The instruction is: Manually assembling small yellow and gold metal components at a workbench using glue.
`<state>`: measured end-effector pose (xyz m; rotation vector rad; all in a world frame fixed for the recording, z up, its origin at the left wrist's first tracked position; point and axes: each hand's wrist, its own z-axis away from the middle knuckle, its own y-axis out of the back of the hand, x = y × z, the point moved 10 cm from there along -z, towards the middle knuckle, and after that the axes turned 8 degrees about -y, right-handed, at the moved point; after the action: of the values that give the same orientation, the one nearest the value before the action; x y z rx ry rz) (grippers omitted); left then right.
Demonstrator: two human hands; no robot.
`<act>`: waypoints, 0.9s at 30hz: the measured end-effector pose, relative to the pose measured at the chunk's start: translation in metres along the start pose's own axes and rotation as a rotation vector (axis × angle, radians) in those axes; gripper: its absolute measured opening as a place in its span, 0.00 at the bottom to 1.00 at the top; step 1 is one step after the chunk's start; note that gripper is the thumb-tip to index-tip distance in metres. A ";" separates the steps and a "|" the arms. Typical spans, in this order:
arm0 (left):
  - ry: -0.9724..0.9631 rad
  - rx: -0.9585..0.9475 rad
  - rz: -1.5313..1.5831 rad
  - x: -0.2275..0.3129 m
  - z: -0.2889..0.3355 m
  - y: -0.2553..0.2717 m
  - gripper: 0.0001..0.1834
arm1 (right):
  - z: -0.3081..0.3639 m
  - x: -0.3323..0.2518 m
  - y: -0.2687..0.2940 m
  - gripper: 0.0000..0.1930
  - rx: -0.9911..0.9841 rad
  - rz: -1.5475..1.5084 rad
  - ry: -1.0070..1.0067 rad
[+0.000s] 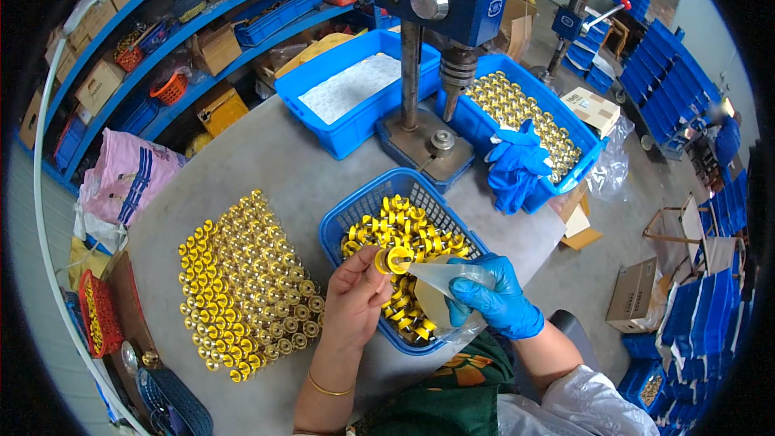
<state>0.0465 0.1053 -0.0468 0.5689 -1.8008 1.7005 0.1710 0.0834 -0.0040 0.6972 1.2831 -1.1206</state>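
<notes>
Between the thumb and fingers of my bare left hand (356,295) is a yellow ring-shaped part (393,260) with a metal centre. My right hand (498,297), in a blue glove, grips a translucent cone-shaped plastic bag (441,276), its narrow tip at the middle of that part. Beneath both hands stands a blue plastic basket (332,228) with many loose yellow parts (406,220) piled in it. To the left, standing rows of yellow and metal parts (254,278) cover a wide patch of the grey table (161,234).
A blue bench press (440,4) rises beyond the basket. Behind it, a blue tub (347,139) holds a white sheet; another blue tub (593,153) holds rows of parts, with blue gloves (517,163) over its edge. Shelves line the left, and a red basket (98,315) stands beside the table.
</notes>
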 end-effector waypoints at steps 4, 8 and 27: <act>0.014 -0.020 0.049 -0.004 -0.001 0.001 0.09 | 0.001 0.001 0.001 0.12 0.015 -0.017 -0.012; 0.003 -0.011 0.044 -0.004 -0.002 0.000 0.10 | 0.001 -0.001 0.001 0.11 -0.009 0.000 0.020; 0.059 0.037 -0.043 -0.003 -0.001 0.011 0.06 | 0.004 0.000 0.012 0.16 0.019 -0.181 0.119</act>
<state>0.0412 0.1070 -0.0573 0.5630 -1.7069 1.7069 0.1838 0.0837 -0.0055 0.6805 1.4607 -1.2541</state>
